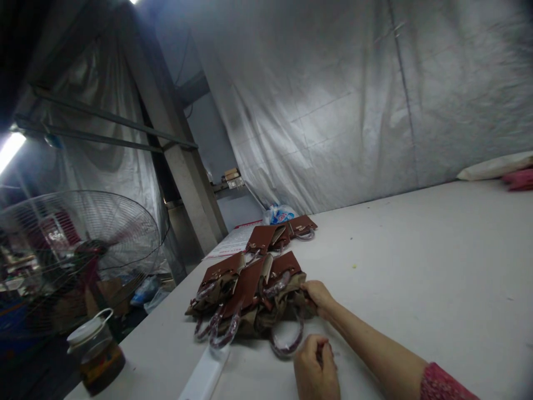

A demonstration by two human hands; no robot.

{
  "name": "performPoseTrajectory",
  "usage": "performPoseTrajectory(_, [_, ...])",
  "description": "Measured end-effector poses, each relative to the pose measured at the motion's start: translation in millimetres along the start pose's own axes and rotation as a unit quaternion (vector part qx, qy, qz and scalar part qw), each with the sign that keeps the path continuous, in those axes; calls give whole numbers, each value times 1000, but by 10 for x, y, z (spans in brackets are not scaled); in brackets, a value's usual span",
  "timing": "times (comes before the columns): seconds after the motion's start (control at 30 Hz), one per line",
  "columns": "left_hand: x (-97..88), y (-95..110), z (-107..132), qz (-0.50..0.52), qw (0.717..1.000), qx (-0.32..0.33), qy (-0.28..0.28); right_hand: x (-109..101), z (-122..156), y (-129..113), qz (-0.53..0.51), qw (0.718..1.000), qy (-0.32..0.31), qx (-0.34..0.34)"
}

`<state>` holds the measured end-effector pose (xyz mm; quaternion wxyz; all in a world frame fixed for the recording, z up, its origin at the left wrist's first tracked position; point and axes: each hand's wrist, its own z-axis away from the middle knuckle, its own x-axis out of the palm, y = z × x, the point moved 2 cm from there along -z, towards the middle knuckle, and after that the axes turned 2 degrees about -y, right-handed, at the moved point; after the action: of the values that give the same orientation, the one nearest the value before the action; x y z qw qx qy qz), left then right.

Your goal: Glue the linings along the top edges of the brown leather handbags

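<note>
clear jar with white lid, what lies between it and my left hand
In the head view, a long, flat white object lies there, and looped, plastic-wrapped maroon bag handles reach into the stretch.

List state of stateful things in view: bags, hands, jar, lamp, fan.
Brown leather-look handbags: lying grouped, handles plastic-wrapped
Bare right hand: touching handbags' right edge, grip unclear
Bare left hand: loosely curled, contents unclear
Clear round jar: white lid on, dark contents inside
White tube lamp: lit
Round wire-caged fan: spinning or stopped, unclear

A lidded jar point(98, 355) stands on the white table point(416, 255) near a caged fan point(94, 247), silvery sheeting point(333, 111) hanging behind.
</note>
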<state>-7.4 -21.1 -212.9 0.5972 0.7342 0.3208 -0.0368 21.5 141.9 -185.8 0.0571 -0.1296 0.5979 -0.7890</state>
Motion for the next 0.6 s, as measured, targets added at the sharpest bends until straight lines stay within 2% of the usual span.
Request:
performPoseTrajectory(0.07, [-48,-16,-4,-8,999,23,39,-125,53,-164,33,998,6,-53])
performPoseTrajectory(0.17, [-85,22,31,2,994,85,73,-428,207,-518,89,987,23,-130])
performPoseTrajectory(0.3, [-104,108,111,40,973,174,143,-913,692,-1053,149,961,40,-229])
performPoseTrajectory(0.37, [-139,99,121,68,966,163,191,-1126,1080,-1256,179,946,32,-267])
performPoseTrajectory(0.43, [-198,54,104,94,963,121,223,-1305,1527,-1360,212,931,30,-297])
performPoseTrajectory(0.47, [-231,30,93,105,963,95,230,-1376,1755,-1370,236,920,29,-312])
performPoseTrajectory(0.53, [-290,16,90,125,964,51,229,-1473,2174,-1316,351,868,40,-350])
performPoseTrajectory(0.6, [-314,96,138,154,968,24,199,-1536,2486,-1193,414,836,52,-356])
